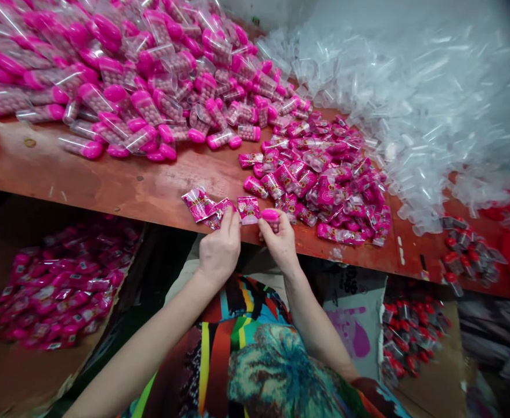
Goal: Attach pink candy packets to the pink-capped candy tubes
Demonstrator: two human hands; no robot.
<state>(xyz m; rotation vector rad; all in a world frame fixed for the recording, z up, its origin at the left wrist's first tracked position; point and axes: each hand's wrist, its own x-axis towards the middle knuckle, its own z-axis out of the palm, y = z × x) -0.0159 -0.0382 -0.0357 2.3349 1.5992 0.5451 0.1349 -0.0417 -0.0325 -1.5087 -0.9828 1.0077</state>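
Observation:
My left hand (220,247) pinches a strip of pink printed sachets (214,208) at the near edge of the red-brown table (119,186). Right beside it, my right hand (280,239) is closed round a small clear tube with a pink cap (270,216), held upright next to the last sachet (248,209). A heap of pink labelled tubes and sachets (324,180) lies just right of my hands.
A big pile of pink-capped candy tubes (128,75) covers the far left of the table. Empty clear tubes (412,98) are heaped at the right. Red-capped tubes (464,252) lie at the right edge. Below, a box of pink packs (58,290) sits left, a box of red-capped tubes (407,334) right.

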